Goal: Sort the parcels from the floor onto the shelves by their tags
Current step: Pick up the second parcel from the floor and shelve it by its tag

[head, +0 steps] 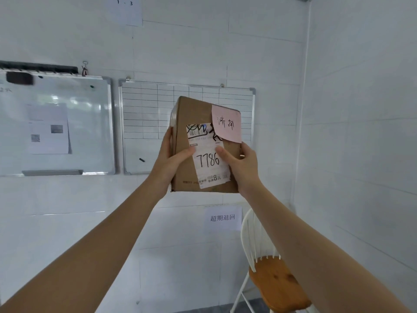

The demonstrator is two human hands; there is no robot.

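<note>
I hold a brown cardboard parcel (194, 114) up at arm's length in front of the wall. My left hand (171, 159) grips its left side, thumb across the front. On its right side is my right hand (241, 166), thumb pressed on the white shipping label (209, 163), which reads "7786" in handwriting. A pink paper tag (226, 125) with handwritten characters is stuck at the parcel's upper right. No shelves or floor parcels are in view.
Two whiteboards hang on the tiled wall: a plain whiteboard (56, 125) at left and a gridded whiteboard (146, 114) behind the parcel. A paper sign (223, 218) is below. A white chair with a wooden seat (270, 281) stands at lower right, near the room corner.
</note>
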